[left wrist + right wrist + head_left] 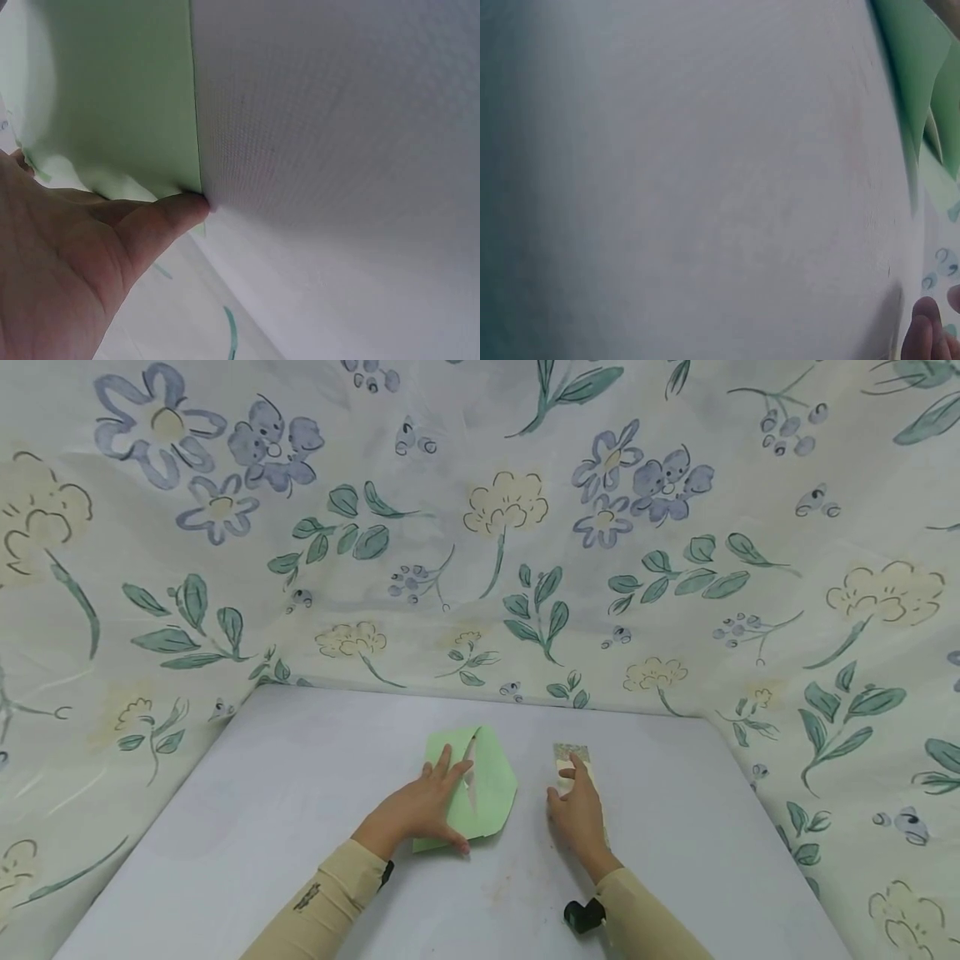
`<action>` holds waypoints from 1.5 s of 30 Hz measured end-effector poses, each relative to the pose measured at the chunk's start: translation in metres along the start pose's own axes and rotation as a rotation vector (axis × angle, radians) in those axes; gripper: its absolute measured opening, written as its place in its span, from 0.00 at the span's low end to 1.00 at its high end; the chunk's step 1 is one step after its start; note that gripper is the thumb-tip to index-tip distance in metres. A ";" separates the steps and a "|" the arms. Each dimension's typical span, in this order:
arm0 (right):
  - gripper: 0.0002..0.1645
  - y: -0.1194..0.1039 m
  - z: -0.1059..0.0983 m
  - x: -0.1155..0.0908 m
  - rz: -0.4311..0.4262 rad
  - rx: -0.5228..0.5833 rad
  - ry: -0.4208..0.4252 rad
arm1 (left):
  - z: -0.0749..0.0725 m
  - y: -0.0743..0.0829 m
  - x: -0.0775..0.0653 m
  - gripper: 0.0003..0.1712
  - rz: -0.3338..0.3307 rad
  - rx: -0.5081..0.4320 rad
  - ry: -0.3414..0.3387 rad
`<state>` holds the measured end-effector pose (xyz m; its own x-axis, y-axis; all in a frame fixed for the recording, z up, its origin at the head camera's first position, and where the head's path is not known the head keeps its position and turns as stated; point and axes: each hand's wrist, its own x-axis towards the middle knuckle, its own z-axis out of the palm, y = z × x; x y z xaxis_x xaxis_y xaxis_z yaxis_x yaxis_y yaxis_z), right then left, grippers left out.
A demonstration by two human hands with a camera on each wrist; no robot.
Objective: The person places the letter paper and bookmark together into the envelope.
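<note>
A light-green paper envelope [491, 781], with a gap along its middle, lies on the white table. My left hand [420, 802] rests on it with fingers spread, the thumb at its near edge. In the left wrist view, the thumb [165, 229] touches a corner of the green paper [124, 82]. To the right lies a long, narrow strip with a speckled grey-green end [572, 750]. My right hand [581, 814] is over the strip, fingers slightly bent, hiding most of it. Only fingertips [924, 330] show in the right wrist view, near green paper [915, 60].
The white tabletop [300, 760] extends around both hands, with faint brownish marks near its front. Behind and beside it hangs a floral-patterned sheet [450, 552]. A black wrist device [583, 916] sits by the right sleeve.
</note>
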<state>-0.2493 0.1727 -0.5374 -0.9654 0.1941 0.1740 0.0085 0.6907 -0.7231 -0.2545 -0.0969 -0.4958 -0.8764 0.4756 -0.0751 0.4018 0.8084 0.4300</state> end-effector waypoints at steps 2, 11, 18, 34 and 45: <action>0.43 0.000 -0.001 0.000 0.004 0.002 -0.005 | 0.000 0.000 0.001 0.75 0.002 -0.001 0.001; 0.43 0.003 -0.006 0.000 0.008 0.016 -0.007 | 0.002 0.001 0.002 0.75 0.002 0.015 0.002; 0.43 0.006 -0.009 0.002 0.013 0.006 -0.011 | 0.003 0.003 0.003 0.75 0.009 0.023 0.005; 0.43 0.013 -0.016 0.001 0.021 0.008 -0.005 | 0.006 0.004 0.008 0.76 0.009 0.017 -0.014; 0.43 0.016 -0.018 0.003 0.013 0.006 0.000 | 0.007 0.007 0.011 0.76 0.008 0.010 -0.017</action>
<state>-0.2473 0.1966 -0.5367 -0.9653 0.2029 0.1644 0.0195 0.6839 -0.7293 -0.2592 -0.0838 -0.5001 -0.8687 0.4876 -0.0874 0.4113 0.8082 0.4215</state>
